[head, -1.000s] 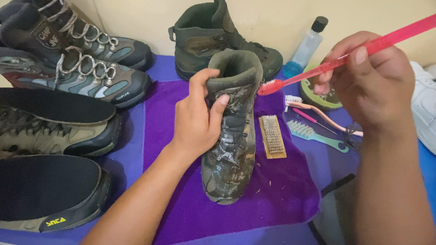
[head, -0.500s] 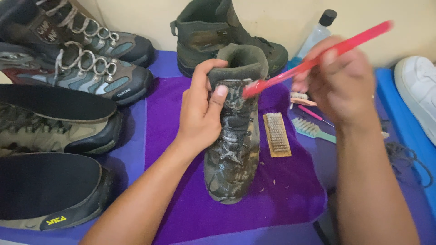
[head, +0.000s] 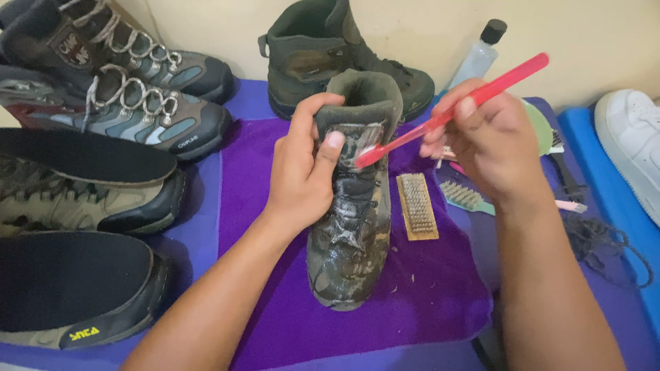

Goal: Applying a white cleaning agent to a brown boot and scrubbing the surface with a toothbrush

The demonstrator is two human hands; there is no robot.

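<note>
- Purple cloth [head: 426, 302] covers the middle of a blue-violet surface that runs up to a cream wall.
- At the far left, two low hiking shoes [head: 82, 302] lie with dark insoles [head: 75, 154] resting on top of them.
- Behind them, at the upper left, a pair of grey-and-blue lace-up boots [head: 137, 103] with metal eyelets sits near the wall.
- Left hand [head: 302, 172] is closed around the ankle collar of the camouflage boot [head: 350, 254], thumb pressed on the tongue, fingers wrapped behind.
- That boot stands on the purple cloth, toe pointing toward the viewer, its front wet and foamy.
- A matching olive boot [head: 309, 62] stands behind it against the wall.
- Just right of the camouflage boot, a small wire brush [head: 416, 206] with a wooden back lies flat on the cloth.
- Right hand [head: 488, 137] pinches a red toothbrush [head: 454, 113], whose bristle end touches the boot's tongue just below the collar.
- Beyond that hand, a clear bottle with a black cap [head: 481, 51] stands by the wall.
- A teal brush [head: 467, 198] lies under the right wrist.
- Dark laces [head: 605, 244] lie tangled farther right.
- A white sneaker [head: 636, 144] sits at the right edge on a blue mat.
</note>
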